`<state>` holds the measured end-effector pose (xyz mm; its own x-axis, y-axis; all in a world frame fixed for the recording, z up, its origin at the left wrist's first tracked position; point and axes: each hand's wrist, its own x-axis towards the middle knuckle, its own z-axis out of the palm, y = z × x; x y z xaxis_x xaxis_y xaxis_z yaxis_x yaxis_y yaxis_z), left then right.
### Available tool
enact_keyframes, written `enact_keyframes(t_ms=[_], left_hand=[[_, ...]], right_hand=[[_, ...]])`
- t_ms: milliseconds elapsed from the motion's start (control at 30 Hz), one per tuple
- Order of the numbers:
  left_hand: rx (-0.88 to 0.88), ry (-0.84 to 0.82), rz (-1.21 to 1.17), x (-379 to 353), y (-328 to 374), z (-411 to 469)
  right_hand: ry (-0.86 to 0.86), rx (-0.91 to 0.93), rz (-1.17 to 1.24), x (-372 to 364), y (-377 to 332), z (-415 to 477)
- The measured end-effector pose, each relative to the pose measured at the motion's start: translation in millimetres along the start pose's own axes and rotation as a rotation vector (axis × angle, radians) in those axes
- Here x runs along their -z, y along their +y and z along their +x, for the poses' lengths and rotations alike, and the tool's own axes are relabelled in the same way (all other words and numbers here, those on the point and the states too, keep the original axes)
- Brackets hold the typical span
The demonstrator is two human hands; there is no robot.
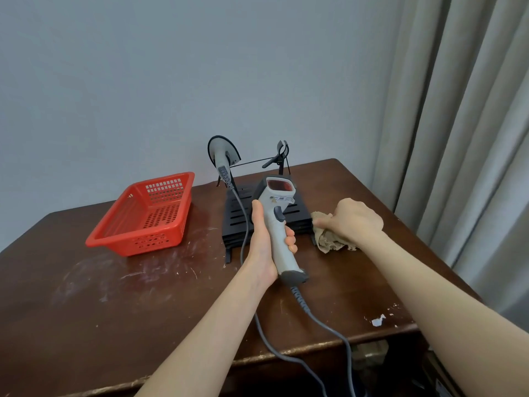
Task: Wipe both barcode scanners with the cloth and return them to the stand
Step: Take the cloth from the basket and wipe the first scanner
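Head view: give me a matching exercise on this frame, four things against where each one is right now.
Things:
1. red-window scanner
2. second scanner
3. cloth
4. red basket

Places:
A. on the table, gripped by the right hand, just right of the stand
B. hung in the stand's left holder
C. held in the left hand, in front of the stand
D. on the table, left of the stand

Pairs: 1-C, 2-B, 3-A, 4-D
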<state>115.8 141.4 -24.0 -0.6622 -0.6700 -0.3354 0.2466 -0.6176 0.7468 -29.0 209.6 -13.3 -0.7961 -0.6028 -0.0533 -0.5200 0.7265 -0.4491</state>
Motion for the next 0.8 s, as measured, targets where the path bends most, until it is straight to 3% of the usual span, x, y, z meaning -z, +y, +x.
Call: enact_keyframes(t_ms=[200, 300, 367, 467, 600, 700, 800], left_hand=[[-0.003, -0.015, 0.011, 1, 0, 1], [0.010, -0.028, 0.014, -1, -2, 2], [0.011, -0.032, 0.010, -2, -1, 1], [0.006, -0.035, 0.009, -2, 0, -1], [0.005, -0.025, 0.014, -3, 0, -2], [0.009, -0.023, 0.014, -5, 0, -1], [0.012, -0.045, 0.011, -7, -1, -2]], right_hand=[[0.065, 0.020, 0.554, 5, 1, 7], [-0.110, -0.148, 1.109, 17, -4, 5], [-0.198, -0.188, 1.293, 23, -5, 2], [-0.130, -0.097, 1.154, 25, -5, 0], [0.168, 0.194, 0.741, 35, -17, -12], [0.342, 0.413, 0.580, 42, -31, -25], [0.364, 0.560, 0.454, 36, -41, -31]])
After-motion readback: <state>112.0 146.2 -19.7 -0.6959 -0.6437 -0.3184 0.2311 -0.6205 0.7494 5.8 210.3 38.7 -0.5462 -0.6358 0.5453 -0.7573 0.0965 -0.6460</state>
